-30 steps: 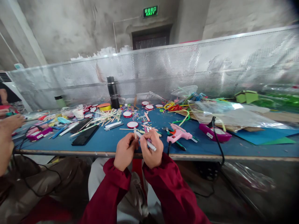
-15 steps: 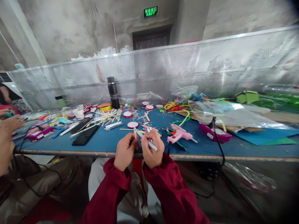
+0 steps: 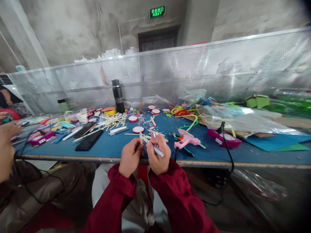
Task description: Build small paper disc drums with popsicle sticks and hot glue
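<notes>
My left hand [image 3: 130,158] is closed around a thin wooden stick [image 3: 140,138] that stands up from its fingers. My right hand [image 3: 158,155] grips a white marker pen [image 3: 155,149] with its tip against the stick. Both hands hover over the near edge of the blue-topped table [image 3: 114,147]. Red sleeves cover both forearms. A pink glue gun [image 3: 186,139] lies just right of my right hand.
A black phone [image 3: 88,140], scattered sticks [image 3: 110,123], red-rimmed round lids [image 3: 138,129], a black flask [image 3: 118,95], plastic bags [image 3: 238,119] and a purple glue gun [image 3: 220,136] with cable litter the table. Another person's hand [image 3: 7,142] is at the left. A perforated metal screen [image 3: 218,68] backs the table.
My hands stay almost in place; the pen in my right hand has shifted slightly against the stick. The person's hand at the left has moved a little.
</notes>
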The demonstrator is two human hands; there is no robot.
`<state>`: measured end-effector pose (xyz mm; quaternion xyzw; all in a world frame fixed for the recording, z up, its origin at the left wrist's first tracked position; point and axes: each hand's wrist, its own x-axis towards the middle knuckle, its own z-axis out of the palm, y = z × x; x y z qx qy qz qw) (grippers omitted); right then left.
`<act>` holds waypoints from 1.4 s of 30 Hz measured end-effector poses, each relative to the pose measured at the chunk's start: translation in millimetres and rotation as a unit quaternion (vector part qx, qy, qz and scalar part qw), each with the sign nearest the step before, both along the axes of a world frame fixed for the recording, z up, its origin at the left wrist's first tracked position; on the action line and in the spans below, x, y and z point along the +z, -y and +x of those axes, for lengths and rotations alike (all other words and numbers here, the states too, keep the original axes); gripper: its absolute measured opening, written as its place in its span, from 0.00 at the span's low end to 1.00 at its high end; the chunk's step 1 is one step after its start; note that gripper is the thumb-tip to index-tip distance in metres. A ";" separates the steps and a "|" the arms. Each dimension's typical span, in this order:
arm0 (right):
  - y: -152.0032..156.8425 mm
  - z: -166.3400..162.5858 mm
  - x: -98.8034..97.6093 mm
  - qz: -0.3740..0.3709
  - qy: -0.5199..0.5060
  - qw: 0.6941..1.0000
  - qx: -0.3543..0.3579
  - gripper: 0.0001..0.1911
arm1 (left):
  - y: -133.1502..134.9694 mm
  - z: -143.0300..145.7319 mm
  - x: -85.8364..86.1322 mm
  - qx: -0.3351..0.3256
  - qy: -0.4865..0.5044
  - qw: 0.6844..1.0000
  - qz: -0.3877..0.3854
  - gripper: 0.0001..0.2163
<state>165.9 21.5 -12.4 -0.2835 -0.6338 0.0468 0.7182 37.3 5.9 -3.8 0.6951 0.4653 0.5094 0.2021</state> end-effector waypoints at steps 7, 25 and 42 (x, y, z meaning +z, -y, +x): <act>-0.1 -0.4 2.0 0.003 0.008 1.000 -0.001 0.07 | -0.5 -0.6 -1.0 0.009 -0.013 1.000 0.004 0.11; -0.7 -0.5 -0.1 0.008 -0.008 1.000 -0.004 0.07 | 1.1 -0.5 0.7 -0.008 0.001 1.000 0.006 0.08; -1.0 -0.2 -1.8 0.000 -0.018 1.000 -0.013 0.07 | 1.2 -0.6 1.1 -0.005 -0.003 1.000 0.004 0.09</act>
